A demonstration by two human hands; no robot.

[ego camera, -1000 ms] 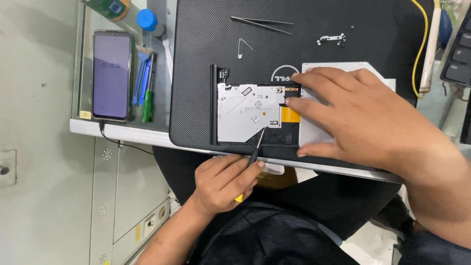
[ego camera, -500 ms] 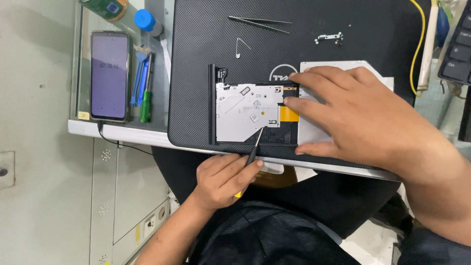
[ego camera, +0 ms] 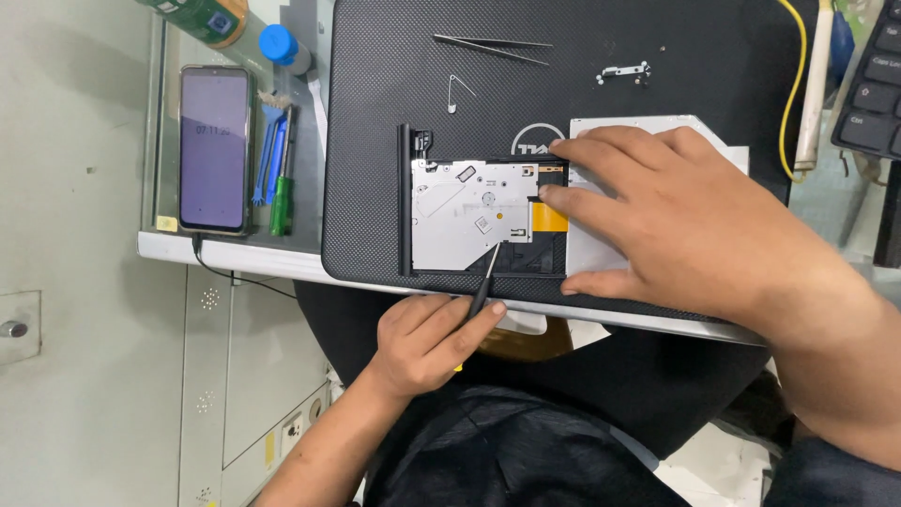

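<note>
Presently, the silver optical drive lies on the black textured laptop lid, close to its near edge. The left hand grips a screwdriver, tip on the drive. The right hand presses flat, fingers spread, on drive and white paper. Tweezers lie apart; a phone rests on the glass shelf beside.

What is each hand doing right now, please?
Left hand: closed, holding a thin screwdriver against the optical drive.
Right hand: open, flat, fingers resting on the drive.
</note>
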